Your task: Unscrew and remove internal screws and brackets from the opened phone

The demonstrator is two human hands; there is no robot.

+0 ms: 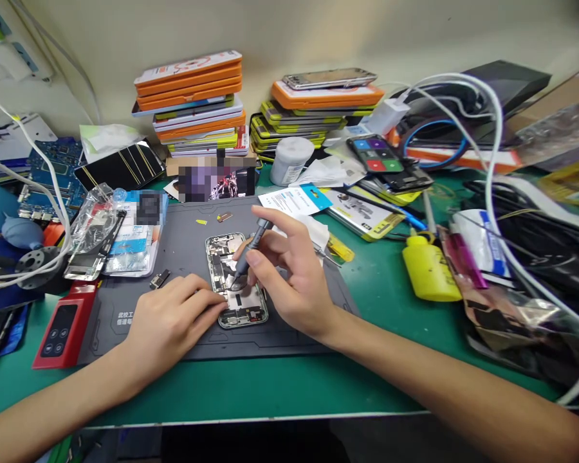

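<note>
An opened phone (pixel 244 302) lies on a dark grey mat (pixel 174 225), its inner parts exposed. My right hand (pixel 289 270) is closed around a grey screwdriver (pixel 251 251). The screwdriver slants, its tip down at the middle of the phone; the exact contact point is too small to make out. My left hand (pixel 174 315) rests on the mat with its fingers together and bent, fingertips pressed against the phone's lower left edge; its thumb is hidden. A small dark part (pixel 159 279) lies just beyond the left hand. Small loose pieces (pixel 224 217) sit above the phone.
At the left stands a red device with buttons (pixel 60 331). Stacked orange and yellow boxes (pixel 188 83) line the wall. A yellow bottle (pixel 429 270), white cables (pixel 499 161) and plastic bags crowd the right side. Tweezers (pixel 329 256) lie right of the phone.
</note>
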